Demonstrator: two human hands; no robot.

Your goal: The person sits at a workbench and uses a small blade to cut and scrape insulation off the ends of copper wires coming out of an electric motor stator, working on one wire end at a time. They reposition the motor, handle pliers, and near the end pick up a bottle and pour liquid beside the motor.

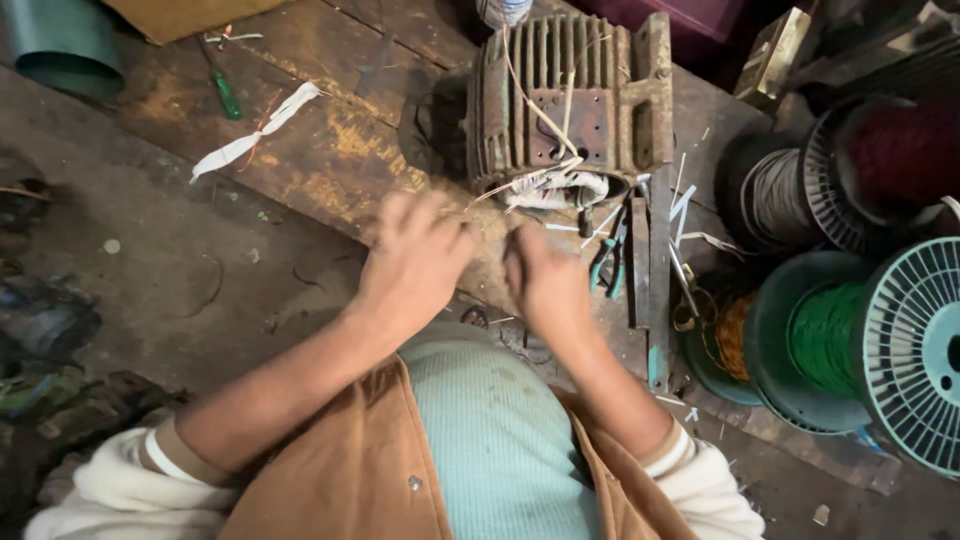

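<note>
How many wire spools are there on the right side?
4, all at right: grey spool, dark red spool, orange spool, green spool. More may be hidden off-frame.

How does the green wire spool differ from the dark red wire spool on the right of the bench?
The green wire spool sits nearer the person, fully visible; the dark red wire spool sits farther back, partly cut off. Green's winding looks bright, the red's dark. Both lie on their sides with ribbed round flanges.

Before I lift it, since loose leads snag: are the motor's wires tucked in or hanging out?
Hanging out. White-sleeved wires spill from the rusty motor housing toward both hands, left hand and right hand.
</note>
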